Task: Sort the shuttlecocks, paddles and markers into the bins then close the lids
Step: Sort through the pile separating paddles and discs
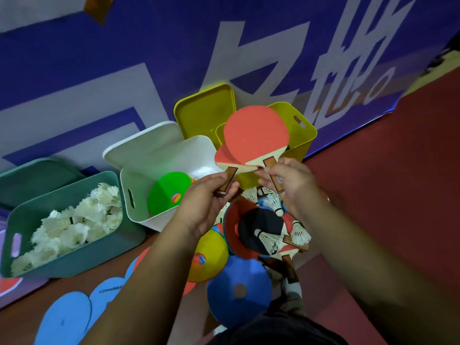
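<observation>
My right hand (288,183) grips the wooden handle of a red paddle (256,133) held up in front of the yellow bin (302,135). My left hand (209,197) grips the handle of a second red paddle (225,158), partly hidden behind the first. The white bin (139,192) holds a green disc marker (166,192). Several white shuttlecocks (74,222) fill the teal bin (82,257). On the floor under my hands lies a pile of paddles (258,227), shuttlecocks (300,232) and disc markers (211,255).
The yellow lid (199,113), white lid (142,143) and teal lid (32,175) stand open against the blue banner wall. Blue disc markers (239,290) and blue floor stickers (64,317) lie near my body. Red floor spreads to the right.
</observation>
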### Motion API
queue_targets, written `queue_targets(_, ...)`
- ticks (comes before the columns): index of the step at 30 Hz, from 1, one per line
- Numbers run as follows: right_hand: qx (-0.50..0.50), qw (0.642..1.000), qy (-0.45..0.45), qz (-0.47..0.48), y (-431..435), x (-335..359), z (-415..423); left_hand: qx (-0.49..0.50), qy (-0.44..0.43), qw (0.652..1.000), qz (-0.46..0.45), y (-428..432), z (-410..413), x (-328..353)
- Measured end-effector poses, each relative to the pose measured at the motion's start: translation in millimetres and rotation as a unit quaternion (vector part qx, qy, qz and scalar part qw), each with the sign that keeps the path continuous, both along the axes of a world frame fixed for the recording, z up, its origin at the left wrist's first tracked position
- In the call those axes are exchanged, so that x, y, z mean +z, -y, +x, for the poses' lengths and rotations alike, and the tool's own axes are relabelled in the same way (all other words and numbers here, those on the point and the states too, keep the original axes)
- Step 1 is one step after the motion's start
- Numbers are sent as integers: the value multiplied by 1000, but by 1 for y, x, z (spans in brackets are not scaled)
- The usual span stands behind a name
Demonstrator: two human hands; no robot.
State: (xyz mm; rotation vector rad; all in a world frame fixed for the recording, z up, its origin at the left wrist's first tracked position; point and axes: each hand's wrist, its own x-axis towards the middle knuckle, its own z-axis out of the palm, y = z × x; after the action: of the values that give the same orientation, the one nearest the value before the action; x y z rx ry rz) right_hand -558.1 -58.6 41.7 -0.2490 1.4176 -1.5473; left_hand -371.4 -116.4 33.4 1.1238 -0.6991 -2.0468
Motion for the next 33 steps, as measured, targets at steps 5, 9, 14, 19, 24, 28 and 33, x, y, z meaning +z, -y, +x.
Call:
queue_targets(5,58,997,-28,33,8,-12,-67,41,42,998,-22,18,-59,-6)
queue_targets(9,72,992,-83,65,17,-27,-125,74,77,993,-41,36,-121,-4)
queue_targets(14,39,985,-140,92,32,-47,-189,114,119,986,-37,68,-178,-22)
queue_targets(19,57,989,-112,74,31,-62,-224,135,141,981,9,99,-203,-42)
queue_targets(24,67,992,-92,62,36,-75,-240,123,174,974,73,118,-215,-64)
queue_targets(28,72,993,-74,56,41,-81,-241,96,235,963,93,128,-215,-75)
queue_targets(33,68,996,-38,46,54,-78,-238,98,343,933,44,122,-209,-65)
